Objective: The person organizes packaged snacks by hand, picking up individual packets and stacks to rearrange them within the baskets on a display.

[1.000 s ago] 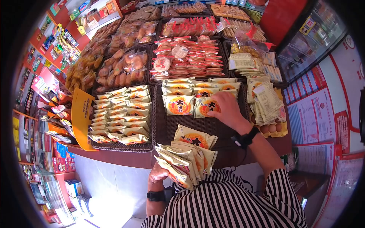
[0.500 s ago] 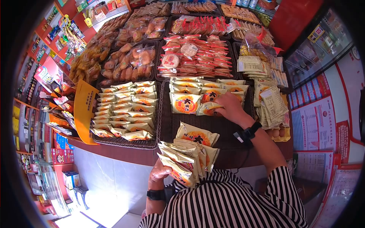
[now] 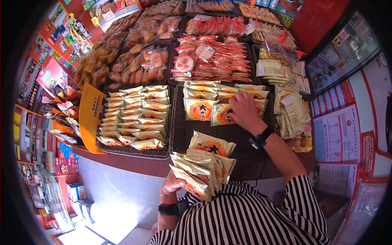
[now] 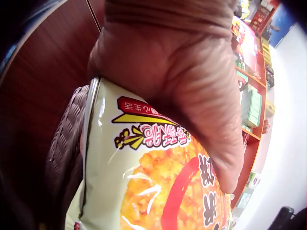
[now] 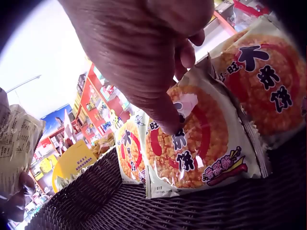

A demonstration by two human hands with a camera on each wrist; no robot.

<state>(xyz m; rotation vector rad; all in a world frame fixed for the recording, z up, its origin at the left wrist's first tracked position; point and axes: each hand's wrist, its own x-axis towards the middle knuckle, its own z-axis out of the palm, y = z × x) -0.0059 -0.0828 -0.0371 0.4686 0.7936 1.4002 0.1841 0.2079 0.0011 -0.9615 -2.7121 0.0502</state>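
Observation:
My left hand (image 3: pixel 171 184) grips a stack of cream-coloured rice cracker packets (image 3: pixel 195 171) low in front of the striped shirt. Close up in the left wrist view, the thumb lies across the front packet (image 4: pixel 158 182), which has an orange cracker picture. At the dark wicker basket (image 3: pixel 241 141), my right hand (image 3: pixel 247 112) pinches a front-row rice cracker packet (image 3: pixel 219 116). The right wrist view has the thumb pressed on that packet's face (image 5: pixel 201 143), with fingers over its top edge. More upright packets (image 3: pixel 201 109) stand beside and behind it.
A full basket of similar packets (image 3: pixel 134 118) stands to the left, by a yellow card sign (image 3: pixel 90 118). Behind are trays of red-wrapped crackers (image 3: pixel 212 59) and bagged buns (image 3: pixel 139 67). Pale packets (image 3: pixel 292 110) are piled over eggs (image 3: pixel 296 143) at the right.
The packet at my right hand tipped backward half a second ago and now stands upright again in the front row. My left hand keeps its stack in much the same place.

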